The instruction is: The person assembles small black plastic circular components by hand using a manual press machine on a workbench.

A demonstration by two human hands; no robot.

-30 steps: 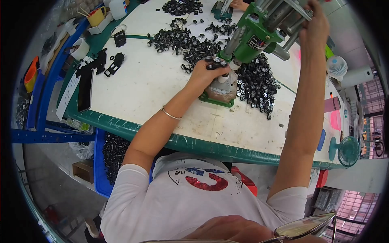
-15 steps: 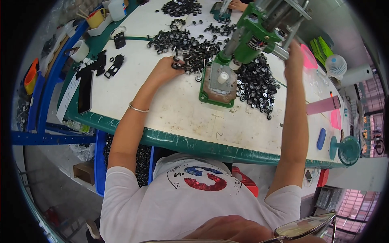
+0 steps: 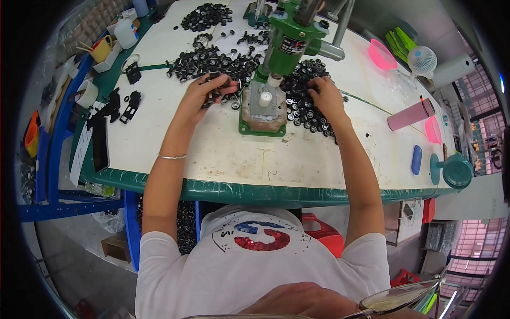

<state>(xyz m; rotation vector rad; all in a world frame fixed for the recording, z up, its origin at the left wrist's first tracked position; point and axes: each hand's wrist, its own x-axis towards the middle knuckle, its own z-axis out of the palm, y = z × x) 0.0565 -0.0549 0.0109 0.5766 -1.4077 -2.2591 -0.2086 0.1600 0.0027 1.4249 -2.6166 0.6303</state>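
Observation:
My left hand (image 3: 197, 97) is closed around several small black wheels (image 3: 213, 97), just left of the press base. Over the right-hand pile of loose black wheels (image 3: 302, 109), my right hand (image 3: 328, 98) has its fingers curled down; what lies between thumb and fingertips cannot be made out. Between both hands stands a green hand press (image 3: 289, 48) with a lever (image 3: 332, 51). On its metal base plate (image 3: 255, 110) sits a white round piece (image 3: 265, 99), below the ram. Behind my left hand spreads a heap of wheels with thin axles (image 3: 212, 65).
A black phone (image 3: 100, 146) and black plastic parts (image 3: 130, 107) lie at left. Another wheel pile (image 3: 206, 17) is at the back. On the right are a pink cylinder (image 3: 410, 114), pink bowl (image 3: 382, 54), blue case (image 3: 416, 160) and small fans (image 3: 457, 171). A green edge (image 3: 265, 195) borders the table.
My right hand has left the press lever and come down to the right-hand wheel pile. My left hand has turned, showing several wheels in it. The whole view has shifted.

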